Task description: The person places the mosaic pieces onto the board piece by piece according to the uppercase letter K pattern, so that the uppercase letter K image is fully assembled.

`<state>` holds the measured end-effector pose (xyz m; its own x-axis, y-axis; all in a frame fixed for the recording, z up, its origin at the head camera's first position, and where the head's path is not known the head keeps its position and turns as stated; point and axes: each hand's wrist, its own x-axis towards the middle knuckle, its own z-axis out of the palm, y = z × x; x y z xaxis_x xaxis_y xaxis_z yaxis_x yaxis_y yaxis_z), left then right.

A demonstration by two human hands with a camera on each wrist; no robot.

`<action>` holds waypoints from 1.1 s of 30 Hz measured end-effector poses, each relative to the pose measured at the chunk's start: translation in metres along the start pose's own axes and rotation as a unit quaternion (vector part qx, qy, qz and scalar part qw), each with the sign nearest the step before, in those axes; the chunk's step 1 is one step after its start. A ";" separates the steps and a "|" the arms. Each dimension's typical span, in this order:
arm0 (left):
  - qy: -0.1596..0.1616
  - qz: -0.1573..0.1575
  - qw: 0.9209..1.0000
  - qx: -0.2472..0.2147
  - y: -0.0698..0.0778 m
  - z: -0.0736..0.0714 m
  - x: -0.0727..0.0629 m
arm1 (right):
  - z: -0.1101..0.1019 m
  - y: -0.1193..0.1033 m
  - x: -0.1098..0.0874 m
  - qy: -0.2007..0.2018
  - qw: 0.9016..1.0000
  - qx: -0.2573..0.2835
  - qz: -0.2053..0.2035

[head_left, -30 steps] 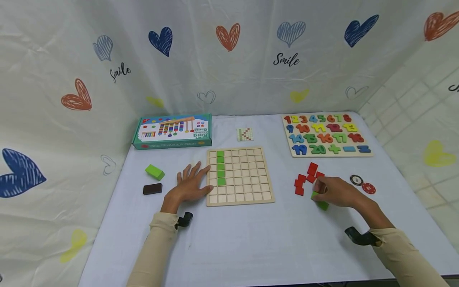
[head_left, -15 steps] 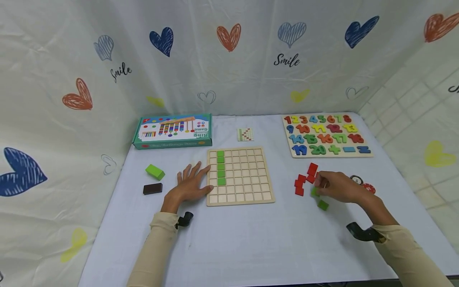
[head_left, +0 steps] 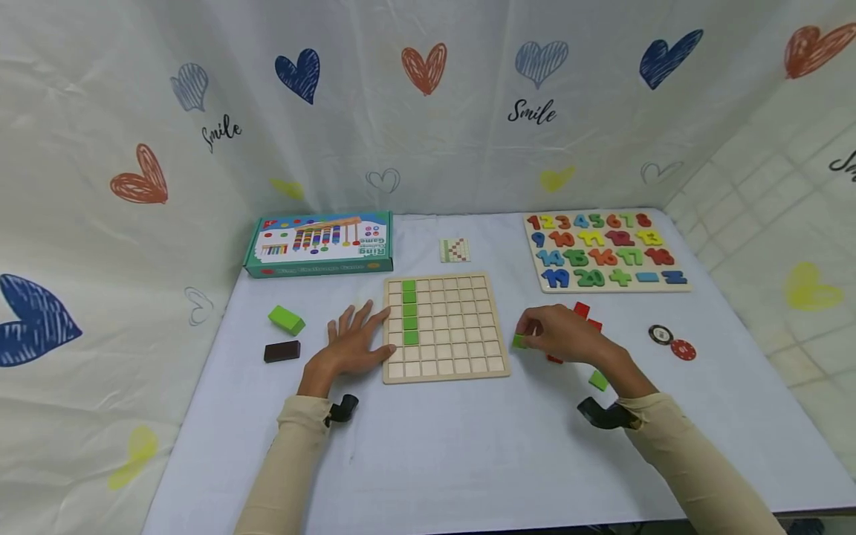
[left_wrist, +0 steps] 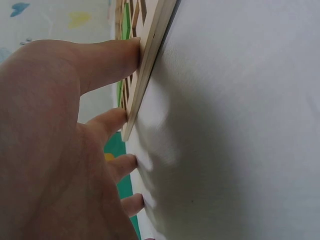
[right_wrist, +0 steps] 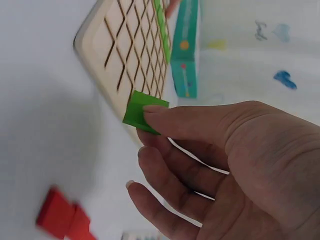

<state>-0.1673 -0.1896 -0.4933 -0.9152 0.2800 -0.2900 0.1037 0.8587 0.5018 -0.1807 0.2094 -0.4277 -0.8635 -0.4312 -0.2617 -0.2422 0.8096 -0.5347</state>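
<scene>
Between thumb and fingers my right hand (head_left: pixel 562 332) pinches a green square tile (right_wrist: pixel 138 111), just off the right edge of the wooden grid board (head_left: pixel 461 377). A column of green tiles (head_left: pixel 410 312) fills part of the board's second column from the left. My left hand (head_left: pixel 351 343) lies with fingers spread at the board's left edge; in the left wrist view its thumb and index fingertip touch the wooden rim (left_wrist: pixel 145 70). Red tiles (head_left: pixel 582 310) lie partly hidden under my right hand, and one loose green tile (head_left: pixel 598 380) sits nearer me.
A green block (head_left: pixel 287 320) and a dark brown block (head_left: pixel 281 351) lie at left. Behind stand a game box (head_left: pixel 317 245), a small pattern card (head_left: pixel 455 250) and a number puzzle board (head_left: pixel 608 253). Black and red round chips (head_left: pixel 683 350) lie at right.
My right hand has picked up a green tile from beside the red ones and carried it left toward the board. My left hand has stayed in place.
</scene>
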 end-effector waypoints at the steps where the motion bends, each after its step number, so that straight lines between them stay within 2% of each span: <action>1: -0.001 0.000 1.000 0.000 0.000 0.000 0.000 | 0.003 -0.005 0.004 0.000 1.000 -0.002 -0.006; 5: -0.003 -0.002 1.000 0.008 0.002 -0.001 0.001 | 0.019 -0.028 0.024 0.002 0.999 -0.014 -0.040; 11: 0.002 -0.003 1.000 0.014 0.000 0.001 0.002 | 0.048 -0.066 0.052 0.028 0.994 -0.020 -0.104; 15: 0.000 -0.006 1.000 0.016 -0.002 0.001 0.003 | 0.068 -0.084 0.066 0.031 0.987 0.008 -0.157; 18: 0.001 0.000 1.000 0.013 -0.002 0.001 0.004 | 0.080 -0.092 0.074 0.026 0.983 0.035 -0.177; 28: -0.002 -0.003 1.000 0.024 -0.001 0.000 0.003 | 0.100 -0.098 0.084 0.033 0.986 0.061 -0.151; 33: 0.000 -0.005 1.000 0.026 0.001 -0.002 0.001 | 0.104 -0.096 0.085 0.035 0.987 0.049 -0.147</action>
<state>-0.1692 -0.1892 -0.4918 -0.9159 0.2712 -0.2959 0.1140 0.8826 0.4562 -0.1850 0.0532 -0.4819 -0.7924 -0.6094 -0.0292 -0.4449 0.6099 -0.6558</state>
